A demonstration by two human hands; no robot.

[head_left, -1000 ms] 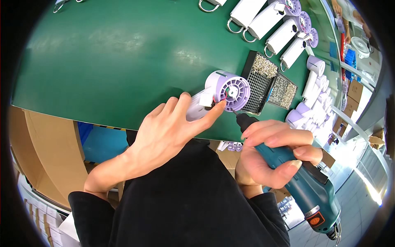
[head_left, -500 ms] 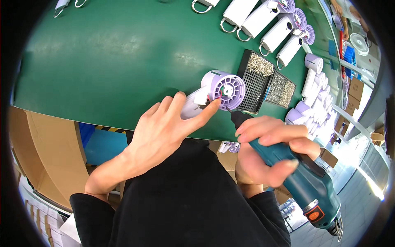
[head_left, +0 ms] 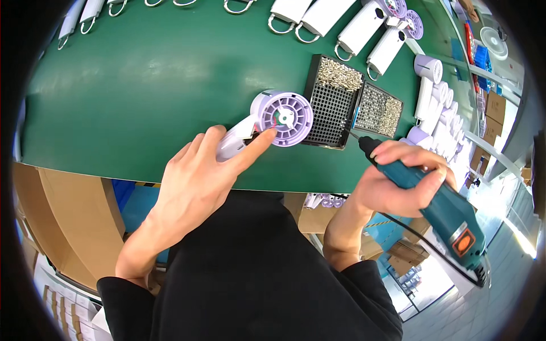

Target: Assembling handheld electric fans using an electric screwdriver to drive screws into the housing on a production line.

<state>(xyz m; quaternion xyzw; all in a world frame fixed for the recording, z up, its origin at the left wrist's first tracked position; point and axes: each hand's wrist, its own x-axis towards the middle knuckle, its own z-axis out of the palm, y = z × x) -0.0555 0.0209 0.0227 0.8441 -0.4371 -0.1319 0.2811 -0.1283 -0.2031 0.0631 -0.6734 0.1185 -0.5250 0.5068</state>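
Note:
My left hand [head_left: 193, 173] grips the white handle of a handheld fan [head_left: 289, 135] on the green table. The fan's round lilac head faces up, showing a slotted ring and small coloured wires at its hub; the index finger presses at the head's near edge. My right hand [head_left: 398, 184] is closed around a dark green electric screwdriver [head_left: 441, 216] with a black nose. Its thin bit points up and left, its end at the near right corner of the black screw tray [head_left: 331, 111], which has a perforated grid and a heap of small screws at its far end.
A second screw tray [head_left: 378, 108] lies right of the first. White fan bodies with metal loops [head_left: 359, 31] line the far edge, some with lilac heads. More lilac and white parts [head_left: 432, 108] pile up at the right. An open cardboard box [head_left: 79, 216] stands below the table's left front edge.
The screwdriver has moved right, away from the fan's head, and its bit is now at the screw tray. My left hand still holds the fan. The whole view has shifted somewhat.

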